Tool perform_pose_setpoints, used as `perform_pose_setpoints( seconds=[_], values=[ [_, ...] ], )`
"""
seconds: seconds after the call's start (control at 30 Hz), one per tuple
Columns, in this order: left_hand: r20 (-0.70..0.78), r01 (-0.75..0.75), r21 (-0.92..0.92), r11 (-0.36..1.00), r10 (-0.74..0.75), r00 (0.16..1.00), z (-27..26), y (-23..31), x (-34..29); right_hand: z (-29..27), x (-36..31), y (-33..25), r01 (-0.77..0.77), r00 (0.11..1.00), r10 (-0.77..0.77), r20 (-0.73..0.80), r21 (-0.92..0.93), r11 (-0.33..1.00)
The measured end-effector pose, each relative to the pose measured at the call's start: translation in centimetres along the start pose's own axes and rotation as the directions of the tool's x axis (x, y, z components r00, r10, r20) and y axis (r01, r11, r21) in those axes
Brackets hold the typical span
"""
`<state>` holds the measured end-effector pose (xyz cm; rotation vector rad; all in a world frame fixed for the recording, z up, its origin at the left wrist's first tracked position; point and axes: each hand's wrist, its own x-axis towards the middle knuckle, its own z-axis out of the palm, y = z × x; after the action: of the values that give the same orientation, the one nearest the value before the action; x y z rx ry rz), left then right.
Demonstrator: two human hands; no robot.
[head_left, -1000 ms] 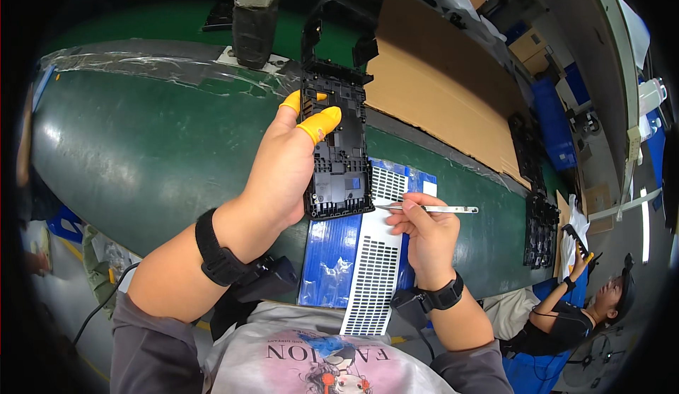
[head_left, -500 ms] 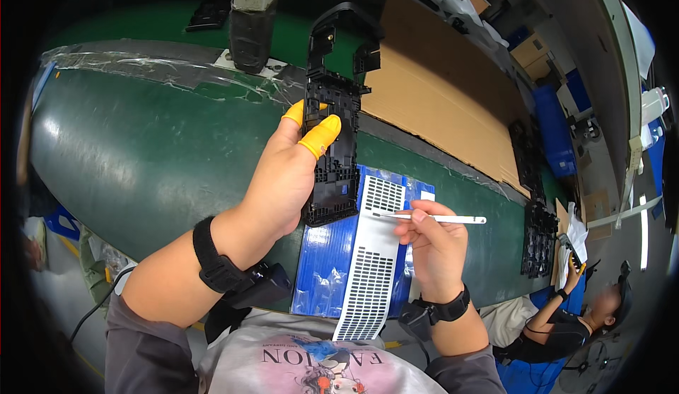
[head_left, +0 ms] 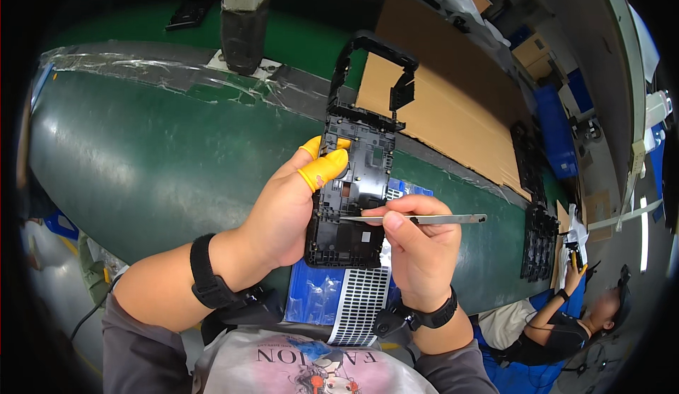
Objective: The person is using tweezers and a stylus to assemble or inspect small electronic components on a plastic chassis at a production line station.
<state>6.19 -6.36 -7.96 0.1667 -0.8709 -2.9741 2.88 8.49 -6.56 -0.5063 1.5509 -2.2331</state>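
Observation:
My left hand (head_left: 279, 206), yellow finger cots on its thumb and a finger, grips a black plastic housing (head_left: 361, 167) by its left edge. The housing is long, with ribs, cut-outs and an open loop-like frame at its far end. My right hand (head_left: 424, 252) pinches thin metal tweezers (head_left: 449, 219), whose tip lies over the housing's lower part. Whether the tip touches it, or carries anything, is too small to tell. Beneath the housing, partly covered by it, a white sheet of small black stickers (head_left: 359, 302) rests on a blue board (head_left: 311, 291).
The green table (head_left: 155, 146) bears a large cardboard sheet (head_left: 445, 111) beyond my hands. A post (head_left: 245, 26) rises at the far side. More black parts (head_left: 539, 238) stand at the right, near a co-worker (head_left: 559, 323) holding something dark.
The housing has come nearer and to the right, over the sticker sheet. The tweezers' tip, formerly above the sheet, is now over the housing; my right hand has shifted slightly left.

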Motion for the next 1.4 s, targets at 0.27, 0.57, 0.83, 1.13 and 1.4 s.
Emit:
perform_pose_setpoints(
  seconds=[0.27, 0.57, 0.83, 1.13, 1.4],
  values=[
    [0.001, 0.0, -0.007, 1.0, 0.0, 1.0, 0.0, -0.2, -0.2, -0.2, -0.4, 0.4, 0.015, 1.0, -0.014, -0.008, 0.034, 0.999],
    [-0.023, -0.002, 0.015, 1.0, 0.002, 1.0, 0.0, -0.4, -0.2, -0.2, -0.4, 0.5, 0.013, 1.0, -0.013, -0.008, 0.035, 0.999],
    [0.005, 0.003, 0.004, 1.0, -0.003, 1.0, 0.0, -0.2, -0.2, -0.3, -0.3, 0.5, 0.024, 1.0, -0.024, -0.003, -0.011, 1.0],
    [0.104, -0.002, 0.181, 0.984, -0.017, 0.994, 1.0, 0.5, -0.6, -1.0, 0.0, 0.4, 0.044, 0.999, -0.044, 0.013, -0.008, 0.999],
    [0.064, -0.247, 0.275, 0.929, 0.238, 0.969, -0.4, 1.7, 0.4, -3.0, -0.6, -1.8, 0.039, 0.973, -0.033, -0.228, 0.023, 0.999]
  ],
)
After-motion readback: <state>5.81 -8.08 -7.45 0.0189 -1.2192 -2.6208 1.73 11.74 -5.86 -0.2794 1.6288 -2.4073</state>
